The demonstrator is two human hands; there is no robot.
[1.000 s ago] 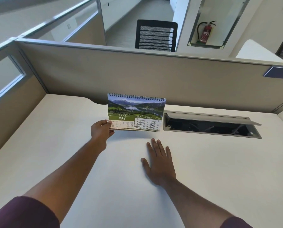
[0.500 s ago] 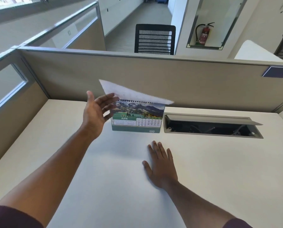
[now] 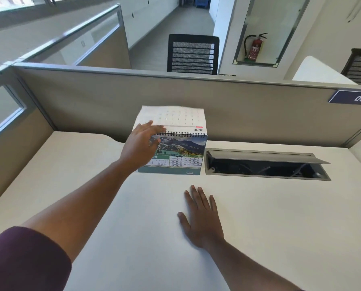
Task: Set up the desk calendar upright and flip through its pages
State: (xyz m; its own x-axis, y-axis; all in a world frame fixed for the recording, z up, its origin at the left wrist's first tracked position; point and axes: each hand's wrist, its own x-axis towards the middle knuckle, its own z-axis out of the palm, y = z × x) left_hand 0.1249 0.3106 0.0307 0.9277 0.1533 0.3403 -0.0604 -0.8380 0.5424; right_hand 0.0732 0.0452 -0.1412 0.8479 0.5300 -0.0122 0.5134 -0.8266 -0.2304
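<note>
Head view: the desk calendar (image 3: pixel 178 156) stands upright on the table (image 3: pixel 259 217), at its far side just in front of the partition (image 3: pixel 91 101), with the open cable tray (image 3: pixel 265 164) close on its right. Its front shows a mountain picture above a June grid. One page (image 3: pixel 173 117) is raised above the spiral binding (image 3: pixel 181 134) and blurred, so it looks mid-turn toward the back.

The left hand (image 3: pixel 140 147) is at the calendar's left end, fingers (image 3: pixel 148 127) spread and loosely open, their tips against the lower left of the raised page near the binding; it pushes the sheet and closes on nothing. The palm hides the left part of the front page. The right hand (image 3: pixel 200 219) lies flat and open on the table, nearer than the calendar and a little right of its middle, apart from it and holding nothing.

By its look the calendar is light, a folded card stand with thin, limp paper leaves, so it would slide or tip under a firm push. A leaf is best taken by its free lower corner and lifted over the rings; the base could be steadied at its lower edge with the right hand
</note>
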